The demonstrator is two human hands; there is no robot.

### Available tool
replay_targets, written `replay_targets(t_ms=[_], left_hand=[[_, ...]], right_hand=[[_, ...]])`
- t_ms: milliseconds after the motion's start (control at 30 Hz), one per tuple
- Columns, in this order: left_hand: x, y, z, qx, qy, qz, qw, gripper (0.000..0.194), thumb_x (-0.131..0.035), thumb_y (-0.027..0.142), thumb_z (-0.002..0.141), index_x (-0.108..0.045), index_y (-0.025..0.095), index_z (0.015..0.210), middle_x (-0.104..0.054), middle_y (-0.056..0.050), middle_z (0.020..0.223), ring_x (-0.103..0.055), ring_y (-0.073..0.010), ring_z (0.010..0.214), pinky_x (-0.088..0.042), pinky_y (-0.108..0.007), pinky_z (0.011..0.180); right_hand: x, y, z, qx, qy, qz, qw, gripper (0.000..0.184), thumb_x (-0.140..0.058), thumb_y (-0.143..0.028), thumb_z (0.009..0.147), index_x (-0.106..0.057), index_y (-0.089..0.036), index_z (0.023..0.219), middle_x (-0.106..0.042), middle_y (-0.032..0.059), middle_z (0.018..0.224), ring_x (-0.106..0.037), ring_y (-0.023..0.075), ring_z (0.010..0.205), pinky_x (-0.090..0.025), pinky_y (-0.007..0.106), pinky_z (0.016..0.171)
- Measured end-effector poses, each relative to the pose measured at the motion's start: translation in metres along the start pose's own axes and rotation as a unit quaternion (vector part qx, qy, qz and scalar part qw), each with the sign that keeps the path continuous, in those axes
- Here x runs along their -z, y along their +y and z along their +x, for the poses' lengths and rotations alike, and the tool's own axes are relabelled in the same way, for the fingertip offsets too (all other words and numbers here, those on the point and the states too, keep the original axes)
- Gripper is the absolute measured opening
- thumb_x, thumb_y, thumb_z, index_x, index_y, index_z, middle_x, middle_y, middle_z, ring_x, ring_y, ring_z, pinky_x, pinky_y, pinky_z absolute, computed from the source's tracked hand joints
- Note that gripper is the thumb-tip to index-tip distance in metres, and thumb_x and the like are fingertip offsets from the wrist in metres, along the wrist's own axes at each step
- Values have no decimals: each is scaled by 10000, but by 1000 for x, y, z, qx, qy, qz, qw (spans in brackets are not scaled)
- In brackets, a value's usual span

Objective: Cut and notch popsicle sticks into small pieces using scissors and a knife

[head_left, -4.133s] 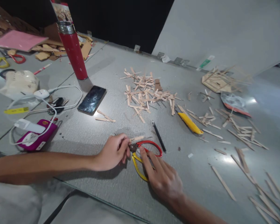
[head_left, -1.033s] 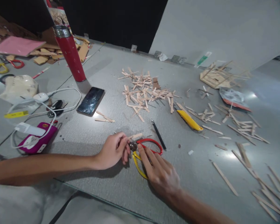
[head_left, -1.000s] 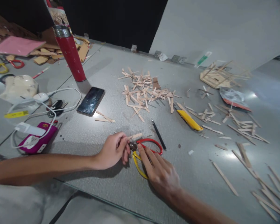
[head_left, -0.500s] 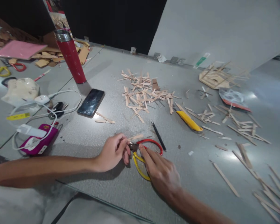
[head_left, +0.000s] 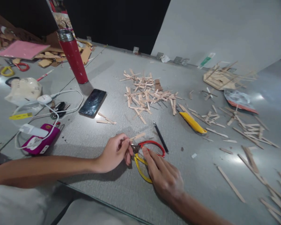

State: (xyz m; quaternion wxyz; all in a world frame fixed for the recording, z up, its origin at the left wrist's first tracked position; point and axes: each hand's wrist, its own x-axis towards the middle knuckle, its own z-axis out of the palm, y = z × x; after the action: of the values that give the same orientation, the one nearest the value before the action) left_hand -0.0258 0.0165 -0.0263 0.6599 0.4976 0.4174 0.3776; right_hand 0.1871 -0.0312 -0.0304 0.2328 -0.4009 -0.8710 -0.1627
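Little has just changed: the left hand (head_left: 115, 152) still pinches a stick (head_left: 138, 136) at its fingertips, close by the scissors (head_left: 136, 148) that the right hand (head_left: 166, 176) still grips, keeping both together.

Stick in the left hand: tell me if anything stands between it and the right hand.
Yes, the scissors do: the red handle loop runs between the stick and the right hand. Nothing else visible stands there; the black pen lies off to the right.
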Motion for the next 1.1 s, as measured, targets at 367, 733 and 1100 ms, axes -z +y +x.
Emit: replay_targets(t_ms=[367, 733, 1100], left_hand=[[-1, 7, 1, 27, -6, -32, 999, 511, -640, 653, 928, -572, 152, 849, -660, -2, 709, -590, -73, 430, -499, -175, 396], [0, 2, 2, 21, 7, 12, 1000, 493, -611, 602, 963, -597, 138, 796, -634, -4, 648, -548, -61, 414, -434, -140, 359], [1, 1, 1, 17, 2, 32, 999, 494, -583, 601, 989, -593, 147, 792, -609, 8, 565, -532, -72, 404, -439, -153, 383]], right_hand=[[-3, -1, -1, -8, 8, -5, 1000, 433, -475, -33, 1021, -557, -28, 1446, -811, 140, 1076, -766, 185, 831, -592, 284, 764], [-2, -1, 4, -6, 14, -10, 1000, 308, -446, -47, 1056, -697, -18, 1231, -814, 141, 1057, -761, 190, 802, -574, 296, 751], [1, 0, 8, 9, 4, -15, 1000, 329, -414, -14, 1048, -691, -1, 1225, -815, 154, 1004, -760, 194, 758, -596, 305, 723]])
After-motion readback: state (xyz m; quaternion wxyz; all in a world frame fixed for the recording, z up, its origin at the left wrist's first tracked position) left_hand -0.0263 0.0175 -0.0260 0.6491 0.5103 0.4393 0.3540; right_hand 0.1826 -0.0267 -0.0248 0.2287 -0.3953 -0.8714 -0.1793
